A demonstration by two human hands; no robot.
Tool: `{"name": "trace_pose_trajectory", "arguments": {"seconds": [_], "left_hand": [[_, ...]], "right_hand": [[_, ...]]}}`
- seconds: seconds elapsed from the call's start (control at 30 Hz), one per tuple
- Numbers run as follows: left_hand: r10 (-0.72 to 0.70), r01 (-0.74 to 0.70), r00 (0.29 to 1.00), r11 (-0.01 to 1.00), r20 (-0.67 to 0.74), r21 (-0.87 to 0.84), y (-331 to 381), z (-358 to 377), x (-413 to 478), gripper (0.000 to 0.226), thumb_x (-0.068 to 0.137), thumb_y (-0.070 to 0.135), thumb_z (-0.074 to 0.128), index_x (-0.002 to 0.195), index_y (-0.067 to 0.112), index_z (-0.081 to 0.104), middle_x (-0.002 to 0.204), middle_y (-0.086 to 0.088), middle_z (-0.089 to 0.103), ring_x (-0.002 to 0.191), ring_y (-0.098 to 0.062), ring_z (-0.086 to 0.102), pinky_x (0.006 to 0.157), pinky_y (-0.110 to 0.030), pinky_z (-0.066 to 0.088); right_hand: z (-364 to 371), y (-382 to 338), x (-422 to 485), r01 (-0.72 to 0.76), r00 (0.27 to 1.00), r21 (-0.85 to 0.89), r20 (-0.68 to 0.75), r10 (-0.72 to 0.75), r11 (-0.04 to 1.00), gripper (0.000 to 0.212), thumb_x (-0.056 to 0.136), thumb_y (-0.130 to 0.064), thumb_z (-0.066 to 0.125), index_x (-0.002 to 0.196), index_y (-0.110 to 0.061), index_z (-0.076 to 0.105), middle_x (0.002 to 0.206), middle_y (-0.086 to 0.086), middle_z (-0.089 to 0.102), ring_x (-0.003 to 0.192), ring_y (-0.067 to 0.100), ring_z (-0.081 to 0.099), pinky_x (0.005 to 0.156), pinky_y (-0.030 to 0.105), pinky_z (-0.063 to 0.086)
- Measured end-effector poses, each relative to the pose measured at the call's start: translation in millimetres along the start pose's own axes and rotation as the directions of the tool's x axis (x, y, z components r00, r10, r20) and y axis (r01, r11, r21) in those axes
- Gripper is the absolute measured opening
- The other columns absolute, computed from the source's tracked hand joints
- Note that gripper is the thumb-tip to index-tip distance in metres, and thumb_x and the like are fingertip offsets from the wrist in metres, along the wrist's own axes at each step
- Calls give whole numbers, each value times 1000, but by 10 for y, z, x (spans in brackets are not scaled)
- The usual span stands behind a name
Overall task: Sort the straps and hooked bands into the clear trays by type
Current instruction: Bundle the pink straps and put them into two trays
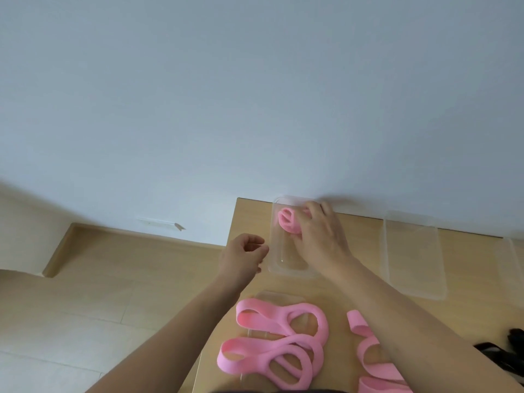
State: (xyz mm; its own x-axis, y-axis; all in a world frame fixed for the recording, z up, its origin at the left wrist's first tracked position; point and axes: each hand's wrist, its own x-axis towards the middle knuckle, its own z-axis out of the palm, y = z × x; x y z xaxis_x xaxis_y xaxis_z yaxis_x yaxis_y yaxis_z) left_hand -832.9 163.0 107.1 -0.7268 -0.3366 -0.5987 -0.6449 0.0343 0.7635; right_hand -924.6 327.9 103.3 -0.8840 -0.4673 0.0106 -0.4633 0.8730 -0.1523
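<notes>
Right hand [317, 234] is way at the back of the table [252, 219], fingers curled over a rolled strap [286, 221], thumb tucked in under it. The pink roll sits in the far end of the leftmost tray [286, 265], right up by the wall [255, 95]. The near half of that tray is bare.

Left hand [241, 256] hovers just beside the tray's left rim, about over the table's left edge, forearm out over the floor [113, 279]. Its fingers are curled in, but I can't tell if they pinch the rim or hold nothing.

A strip of bare table lies between this tray and the second tray [414, 259] to the right. A third tray [514, 259] is cut off by the picture's edge.

Near side is crowded: loose straps [272, 344] looped in a pile close to the left edge, seemingly on another clear tray [279, 294], plus one more strap [368, 355] partly under the right forearm. Some black bands [502, 355] lie at the far right, too blurry to make out
</notes>
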Motion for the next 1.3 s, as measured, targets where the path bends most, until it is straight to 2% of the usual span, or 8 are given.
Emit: {"name": "trace_pose_trajectory", "arguments": {"seconds": [0.1, 0.23, 0.4, 0.63, 0.77, 0.9, 1.17, 1.3], "left_hand": [[162, -142, 985, 956, -58, 257, -107, -123, -165, 17, 93, 24, 70, 110, 24, 68, 107, 13, 69, 93, -11, 66, 88, -38, 56], [335, -289, 941, 868, -47, 404, -385, -229, -462, 23, 93, 21, 70, 115, 26, 68, 113, 15, 64, 104, -11, 60, 89, -33, 52], [486, -404, 873, 763, -36, 505, -708, -255, -647, 25, 92, 15, 71, 116, 19, 71, 114, 9, 66, 112, -19, 60, 96, -39, 51], [613, -557, 780, 591, 125, 583, -894, -275, -890, 16, 86, 9, 75, 100, 16, 76, 105, 4, 71, 105, -21, 60, 91, -22, 35], [612, -621, 762, 595, 214, 511, -855, -345, -1066, 22, 86, 11, 63, 103, 16, 76, 106, 6, 72, 102, -15, 61, 88, -12, 38], [476, -578, 803, 771, 359, 269, -685, -434, -1299, 37, 80, 19, 52, 110, 21, 73, 107, 8, 72, 99, -7, 62, 88, -26, 50], [596, -665, 685, 746, 420, 26, -28, -410, -1838, 22, 99, 19, 63, 80, 12, 70, 71, 3, 69, 66, -14, 58, 62, -30, 42], [695, -738, 605, 673, 388, -57, 453, -342, -2154, 26, 102, 18, 61, 78, 11, 69, 75, -1, 75, 74, -29, 69, 67, -39, 51]], "right_hand": [[-227, -42, -298, -25, 995, 101, -94, 34, 995, 39, 79, -22, 73, 116, -15, 67, 115, 8, 62, 105, 32, 53, 93, 42, 49], [-250, -188, -1028, -76, 972, 221, -201, 122, 972, 19, 76, -15, 79, 91, -9, 70, 91, 6, 64, 85, 30, 56, 73, 39, 52], [-25, -362, -1782, -164, 986, 228, 12, 166, 960, 22, 74, -26, 83, 71, -16, 64, 76, -1, 59, 76, 23, 53, 62, 33, 47], [-17, -643, -2069, -207, 902, -64, 373, 216, 976, 28, 96, -39, 51, 114, -19, 59, 113, 2, 59, 109, 24, 51, 87, 35, 43], [-213, -731, -2057, -372, 910, 363, 324, 258, 854, 13, 85, -26, 64, 91, -22, 54, 82, -11, 58, 80, 16, 57, 64, 28, 45], [-641, -834, -1991, -361, 932, 701, 249, 264, 615, 11, 84, -11, 69, 91, -19, 68, 84, -5, 71, 78, 15, 65, 71, 33, 53], [-1709, -996, -2001, -73, 915, 839, -159, 370, 539, 21, 92, -8, 66, 91, -28, 71, 83, -20, 69, 79, 3, 64, 73, 24, 51], [-2273, -1018, -2068, 86, 818, 939, -258, 514, 333, 17, 100, -7, 54, 103, -15, 69, 95, 6, 73, 85, 19, 72, 77, 33, 58]]}}
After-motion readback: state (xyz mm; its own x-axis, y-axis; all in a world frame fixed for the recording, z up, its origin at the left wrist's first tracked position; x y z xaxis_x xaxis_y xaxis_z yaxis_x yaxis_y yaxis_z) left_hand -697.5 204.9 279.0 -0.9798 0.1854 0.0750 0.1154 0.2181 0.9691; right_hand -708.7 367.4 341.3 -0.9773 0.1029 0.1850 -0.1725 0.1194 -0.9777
